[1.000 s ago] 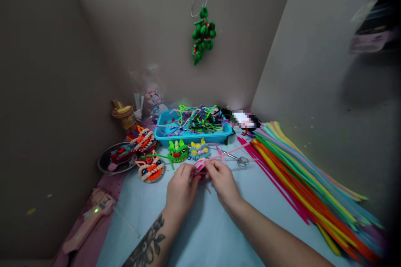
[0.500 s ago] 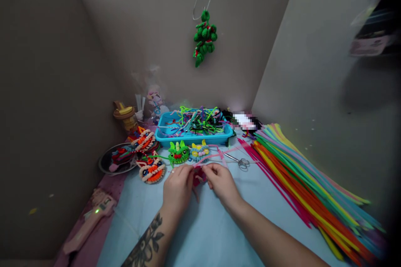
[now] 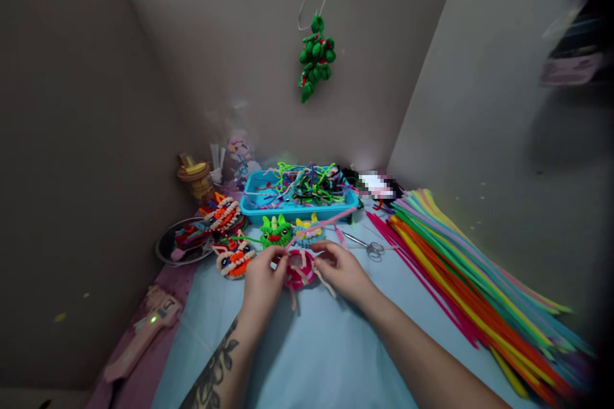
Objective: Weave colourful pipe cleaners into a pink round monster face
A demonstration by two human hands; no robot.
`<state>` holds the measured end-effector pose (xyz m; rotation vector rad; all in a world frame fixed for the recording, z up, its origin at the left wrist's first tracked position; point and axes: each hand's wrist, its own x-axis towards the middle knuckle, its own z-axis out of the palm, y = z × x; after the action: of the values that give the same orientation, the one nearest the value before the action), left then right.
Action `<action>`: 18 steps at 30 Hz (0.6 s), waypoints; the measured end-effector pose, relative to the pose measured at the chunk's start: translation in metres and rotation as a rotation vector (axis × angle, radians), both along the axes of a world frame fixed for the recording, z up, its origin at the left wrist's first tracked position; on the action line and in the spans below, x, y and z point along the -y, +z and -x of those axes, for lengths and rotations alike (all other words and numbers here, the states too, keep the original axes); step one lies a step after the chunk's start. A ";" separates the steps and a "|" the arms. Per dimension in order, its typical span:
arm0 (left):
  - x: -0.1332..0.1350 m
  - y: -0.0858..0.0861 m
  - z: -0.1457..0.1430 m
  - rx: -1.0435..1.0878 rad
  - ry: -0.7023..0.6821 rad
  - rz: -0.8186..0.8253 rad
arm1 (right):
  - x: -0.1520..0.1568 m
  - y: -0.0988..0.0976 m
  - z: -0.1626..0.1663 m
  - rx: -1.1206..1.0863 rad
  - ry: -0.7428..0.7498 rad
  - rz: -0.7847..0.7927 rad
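Two forearms came in from the near edge of the pale blue table (image 3: 307, 358), the left one tattooed. Off to the near left, a pink glue gun (image 3: 144, 331) lay on the purple strip beside the blue surface, a green light showing on it.

Further in, the left hand (image 3: 263, 281) had its fingertips pinched shut on the left edge of a pink coiled piece (image 3: 298, 273), which sat low over the table between both hands. The right hand (image 3: 343, 271) was closed on the coil's right edge. A pale pink stem (image 3: 330, 222) ran from the coil up and away to the right. Whether the coil touched the table could not be told.

Right of the hands, a long bundle of coloured stems (image 3: 480, 281) lay fanned along the table, and small scissors (image 3: 370, 246) rested just beside its far end. Beyond the hands stood an orange-and-white face (image 3: 233, 259), a green horned figure (image 3: 275, 231) and a blue-and-yellow figure (image 3: 307, 227), with a metal bowl (image 3: 165, 249) at the left.

Behind them a blue tray (image 3: 297, 211) held tangled offcuts. Highest on the back wall, a green ornament (image 3: 316, 54) hung from a wire hook.
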<state>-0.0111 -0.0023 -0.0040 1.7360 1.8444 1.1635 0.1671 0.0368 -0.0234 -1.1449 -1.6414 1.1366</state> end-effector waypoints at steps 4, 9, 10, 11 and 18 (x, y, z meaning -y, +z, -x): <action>-0.006 -0.002 0.007 0.182 0.016 0.057 | -0.001 0.005 -0.003 -0.094 0.022 0.034; -0.010 -0.008 0.010 0.234 -0.008 0.087 | 0.000 0.005 -0.007 0.009 0.222 -0.059; -0.010 -0.009 0.009 0.231 -0.018 0.091 | 0.001 0.005 -0.006 0.040 0.253 -0.046; -0.010 -0.009 0.008 0.229 -0.026 0.094 | 0.002 0.005 -0.006 0.065 0.275 -0.031; -0.010 -0.004 0.006 0.322 -0.029 0.138 | 0.007 0.014 -0.006 -0.022 0.380 0.094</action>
<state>-0.0170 0.0073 -0.0083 1.4029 1.6574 1.1932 0.1727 0.0301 -0.0091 -0.8929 -1.8544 1.4723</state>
